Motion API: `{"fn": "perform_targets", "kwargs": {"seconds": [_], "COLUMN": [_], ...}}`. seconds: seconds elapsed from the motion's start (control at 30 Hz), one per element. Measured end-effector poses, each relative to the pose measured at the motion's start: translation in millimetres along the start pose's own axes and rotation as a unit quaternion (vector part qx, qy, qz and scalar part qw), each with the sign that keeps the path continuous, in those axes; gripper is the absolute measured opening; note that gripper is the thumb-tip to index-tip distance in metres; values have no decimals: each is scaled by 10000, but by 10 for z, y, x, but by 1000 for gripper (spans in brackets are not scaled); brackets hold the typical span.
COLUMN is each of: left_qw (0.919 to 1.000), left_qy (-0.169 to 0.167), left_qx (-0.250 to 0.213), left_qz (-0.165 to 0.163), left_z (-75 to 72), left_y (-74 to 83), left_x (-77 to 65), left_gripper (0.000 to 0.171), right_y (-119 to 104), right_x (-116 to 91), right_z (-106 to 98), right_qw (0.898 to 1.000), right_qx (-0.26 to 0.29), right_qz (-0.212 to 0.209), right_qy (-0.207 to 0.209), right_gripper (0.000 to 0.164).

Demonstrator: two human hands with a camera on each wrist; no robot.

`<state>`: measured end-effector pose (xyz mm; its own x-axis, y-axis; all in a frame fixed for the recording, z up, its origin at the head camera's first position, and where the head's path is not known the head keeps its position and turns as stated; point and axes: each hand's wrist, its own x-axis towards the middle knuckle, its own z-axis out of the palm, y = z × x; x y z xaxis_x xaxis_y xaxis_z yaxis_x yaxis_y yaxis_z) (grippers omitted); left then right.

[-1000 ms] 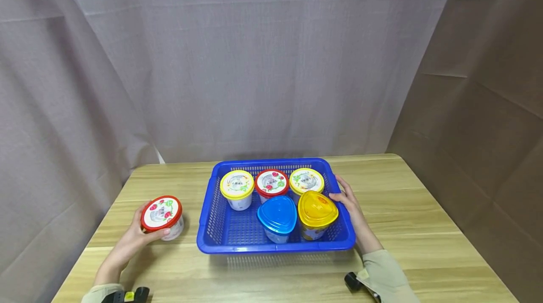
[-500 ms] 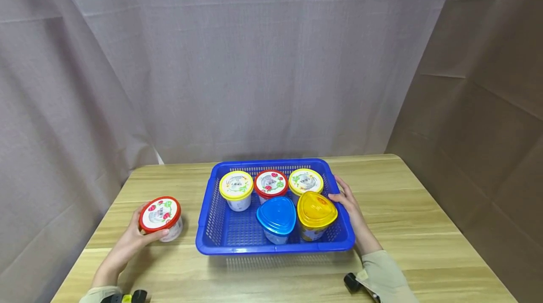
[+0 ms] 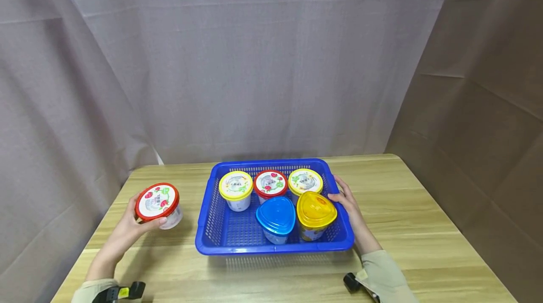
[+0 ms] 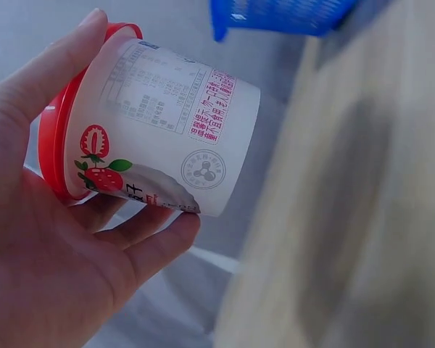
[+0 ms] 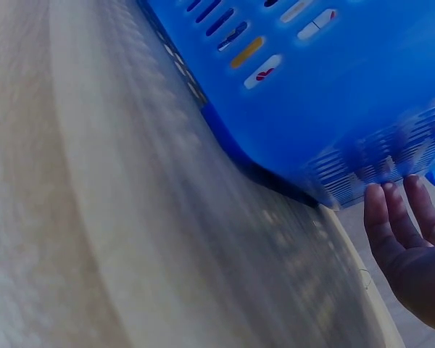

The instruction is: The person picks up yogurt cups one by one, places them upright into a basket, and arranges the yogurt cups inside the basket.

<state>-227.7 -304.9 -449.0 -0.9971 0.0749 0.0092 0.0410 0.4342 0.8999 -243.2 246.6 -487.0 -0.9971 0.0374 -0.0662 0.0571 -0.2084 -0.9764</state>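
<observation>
My left hand grips a white tub with a red lid, left of the basket. Its thumb lies along the lid's near edge, and the other fingers wrap the far side. In the left wrist view the tub shows strawberry pictures and printed text, and it is held over the tabletop. The right hand holds the right side of the blue plastic basket, thumb over the rim. Seen from the right wrist, several fingertips touch the basket's slotted outer wall.
Inside the basket stand two yellow-lidded tubs, another red-lidded tub, a blue-lidded container and a yellow triangular-lidded container. The basket rests on a wooden table. Grey curtain hangs behind it.
My left hand has raised the red-lidded tub off the tabletop and moved it slightly left. The right hand and the basket have stayed nearly still.
</observation>
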Motion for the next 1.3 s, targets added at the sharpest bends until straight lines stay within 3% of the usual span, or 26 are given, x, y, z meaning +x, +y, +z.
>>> {"fn": "perform_targets", "kwargs": {"seconds": [0.3,0.63,1.13,1.3], "left_qw": [9986,9964,9853,9838], "left_qy": [-25,-306,-1156,-1320], "left_qx": [69,166,-231,-71], "left_qz": [518,769,1234,1209], "left_z": [-2,193,739,883], "left_y": [400,749,899,885], "left_x": [59,100,159,192], "left_gripper": [103,107,104,104], "right_y": [13,13,8,4], "right_x": [-5,-8,-3,14], "right_z": [-6,-27,-26,-9], "right_qw": [9999,9999,9998,9999], "right_qx": [-30,-25,-83,-29], "right_qz": [103,120,133,105], "right_qy": [1,-27,-75,-56], "right_gripper": [66,66,68,67]}}
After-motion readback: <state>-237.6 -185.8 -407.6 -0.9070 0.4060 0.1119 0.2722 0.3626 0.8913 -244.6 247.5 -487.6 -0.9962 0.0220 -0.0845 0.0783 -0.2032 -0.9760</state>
